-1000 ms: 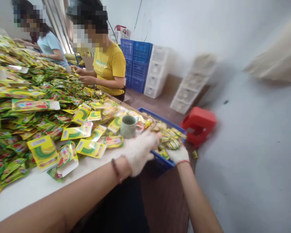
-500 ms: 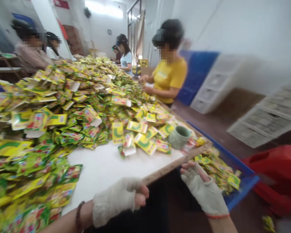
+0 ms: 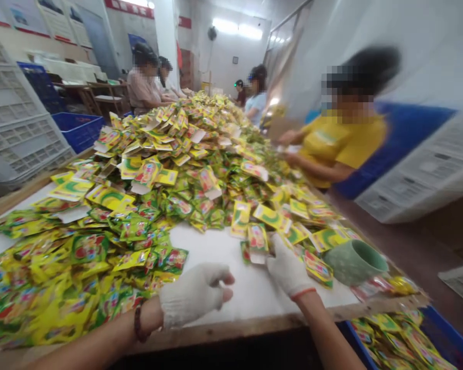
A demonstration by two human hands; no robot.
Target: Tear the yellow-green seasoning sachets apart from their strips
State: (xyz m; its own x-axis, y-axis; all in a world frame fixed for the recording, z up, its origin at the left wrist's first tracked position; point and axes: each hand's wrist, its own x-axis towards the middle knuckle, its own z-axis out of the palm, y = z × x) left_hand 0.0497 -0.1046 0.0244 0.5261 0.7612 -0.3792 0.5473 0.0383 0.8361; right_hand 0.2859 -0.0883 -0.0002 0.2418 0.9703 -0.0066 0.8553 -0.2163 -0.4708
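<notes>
My left hand, in a white fingerless glove with a beaded bracelet at the wrist, hovers over the white tabletop. Its fingers are loosely curled, apart from the thumb, with nothing between them. My right hand, gloved alike with an orange cuff edge, is at the right edge of a small yellow-and-red carton with a white flap showing. Its fingertips are blurred and partly hidden, so its grip cannot be made out. Green-and-yellow sachets lie heaped left of my left hand. Several yellow cartons lie beyond my right hand.
A green cup lies tipped near the right table edge. Below that edge stands a blue crate of packets. A large pile of cartons and sachets runs down the table. A person in yellow works at the right; others are farther back.
My right hand has moved from beside the table edge, above the crate, onto the table at the carton. My left hand has come farther over the tabletop. The view has swung left.
</notes>
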